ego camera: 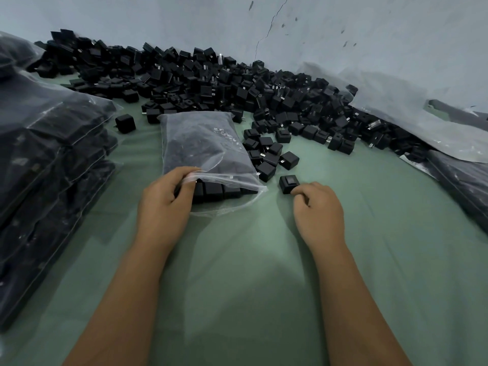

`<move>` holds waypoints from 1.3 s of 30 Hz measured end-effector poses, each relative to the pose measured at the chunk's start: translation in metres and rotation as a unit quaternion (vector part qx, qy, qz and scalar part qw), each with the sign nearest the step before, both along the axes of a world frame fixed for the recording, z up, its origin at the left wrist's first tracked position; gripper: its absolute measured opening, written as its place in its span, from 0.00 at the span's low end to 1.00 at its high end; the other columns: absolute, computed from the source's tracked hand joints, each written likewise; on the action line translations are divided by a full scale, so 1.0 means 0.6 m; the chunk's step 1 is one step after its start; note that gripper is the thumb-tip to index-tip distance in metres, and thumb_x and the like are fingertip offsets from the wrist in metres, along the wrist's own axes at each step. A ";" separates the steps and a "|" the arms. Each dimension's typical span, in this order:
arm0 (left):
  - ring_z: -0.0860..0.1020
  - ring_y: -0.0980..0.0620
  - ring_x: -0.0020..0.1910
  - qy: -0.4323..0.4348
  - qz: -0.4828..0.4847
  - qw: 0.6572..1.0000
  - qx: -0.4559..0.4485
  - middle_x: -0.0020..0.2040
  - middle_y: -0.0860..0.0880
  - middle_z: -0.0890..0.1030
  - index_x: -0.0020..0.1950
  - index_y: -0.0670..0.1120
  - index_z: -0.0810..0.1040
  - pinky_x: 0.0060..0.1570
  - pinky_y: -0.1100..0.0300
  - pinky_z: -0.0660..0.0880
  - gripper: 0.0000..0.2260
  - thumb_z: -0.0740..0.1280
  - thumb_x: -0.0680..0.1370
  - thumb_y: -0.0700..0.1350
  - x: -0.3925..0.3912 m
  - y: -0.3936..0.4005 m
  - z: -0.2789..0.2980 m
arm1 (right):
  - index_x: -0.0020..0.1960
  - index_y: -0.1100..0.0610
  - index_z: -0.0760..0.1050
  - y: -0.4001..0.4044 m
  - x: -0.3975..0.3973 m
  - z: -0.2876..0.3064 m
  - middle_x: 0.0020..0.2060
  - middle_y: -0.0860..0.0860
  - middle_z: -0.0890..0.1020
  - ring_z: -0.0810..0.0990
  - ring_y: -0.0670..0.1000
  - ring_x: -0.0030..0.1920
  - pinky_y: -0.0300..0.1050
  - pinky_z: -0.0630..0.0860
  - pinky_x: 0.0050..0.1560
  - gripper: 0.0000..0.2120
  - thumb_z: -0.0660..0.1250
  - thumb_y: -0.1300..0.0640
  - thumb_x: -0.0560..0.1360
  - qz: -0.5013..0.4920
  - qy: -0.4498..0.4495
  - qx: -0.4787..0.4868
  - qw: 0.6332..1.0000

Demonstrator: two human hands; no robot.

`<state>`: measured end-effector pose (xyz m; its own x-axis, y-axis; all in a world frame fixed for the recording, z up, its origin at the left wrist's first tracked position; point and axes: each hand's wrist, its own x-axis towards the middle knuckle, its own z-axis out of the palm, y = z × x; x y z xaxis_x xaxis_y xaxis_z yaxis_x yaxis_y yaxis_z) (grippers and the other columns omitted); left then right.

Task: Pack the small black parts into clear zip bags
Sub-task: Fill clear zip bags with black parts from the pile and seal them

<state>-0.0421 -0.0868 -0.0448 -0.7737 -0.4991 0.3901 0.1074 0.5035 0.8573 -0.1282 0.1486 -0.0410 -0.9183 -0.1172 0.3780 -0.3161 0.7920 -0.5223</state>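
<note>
A clear zip bag (200, 143) lies in the middle of the green surface, nearly full of small black parts, its mouth facing me. My left hand (163, 204) pinches the upper lip of that mouth and holds it open. Just right of the bag's corner, my right hand (317, 210) closes its fingertips on one black part (287, 182) that rests on the surface. A big heap of loose black parts (237, 85) spreads along the wall behind, with a small cluster (266, 154) right beside the bag.
Filled bags are stacked high at the left (47, 159). More bags lie at the right edge (459, 180), with clear plastic sheeting (412, 114) over them. A cracked pale wall (264, 27) closes off the back. Green cloth (250, 273) lies under my forearms.
</note>
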 end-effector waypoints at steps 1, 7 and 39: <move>0.78 0.65 0.49 0.001 0.000 1.000 0.003 0.47 0.68 0.81 0.49 0.65 0.78 0.48 0.74 0.70 0.08 0.60 0.77 0.53 0.000 0.000 0.000 | 0.50 0.55 0.81 0.000 0.000 0.000 0.46 0.48 0.80 0.73 0.50 0.51 0.40 0.64 0.46 0.12 0.59 0.61 0.75 -0.001 0.002 -0.003 1.000; 0.79 0.63 0.51 -0.002 -0.004 1.000 0.024 0.49 0.64 0.82 0.50 0.66 0.80 0.52 0.63 0.74 0.09 0.62 0.75 0.53 0.004 0.003 0.003 | 0.51 0.58 0.80 -0.005 -0.001 0.003 0.43 0.49 0.77 0.72 0.50 0.50 0.41 0.66 0.45 0.11 0.60 0.61 0.76 -0.004 0.008 0.028 1.000; 0.73 0.58 0.67 0.061 0.028 0.988 -0.143 0.63 0.55 0.79 0.63 0.48 0.80 0.67 0.51 0.70 0.14 0.61 0.81 0.49 0.003 0.016 0.012 | 0.64 0.56 0.71 -0.238 0.057 0.065 0.61 0.56 0.76 0.73 0.57 0.63 0.51 0.66 0.66 0.16 0.55 0.56 0.78 0.189 -0.049 0.253 0.948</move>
<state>-0.0405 -0.0771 -0.0379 -0.6871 -0.3960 0.6092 0.1658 0.7309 0.6621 -0.0940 0.0061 -0.0021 -0.8025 -0.5881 0.1007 -0.5966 0.7890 -0.1470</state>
